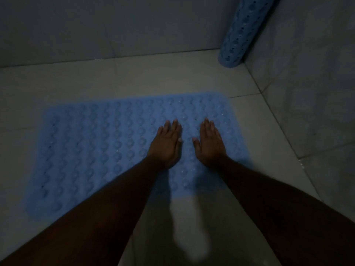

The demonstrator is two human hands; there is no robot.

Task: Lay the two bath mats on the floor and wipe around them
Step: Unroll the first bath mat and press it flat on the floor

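Dim, bluish cast; soft focus; arm shadows on floor [134, 77]; wide-angle bending at edges.

In dim light, a person's left hand [166, 145] and right hand [209, 144] press flat, side by side, on a blue bath mat [92, 150] spread across the tiled floor [134, 77]; a second, rolled bath mat [243, 31] stands upright in the corner.
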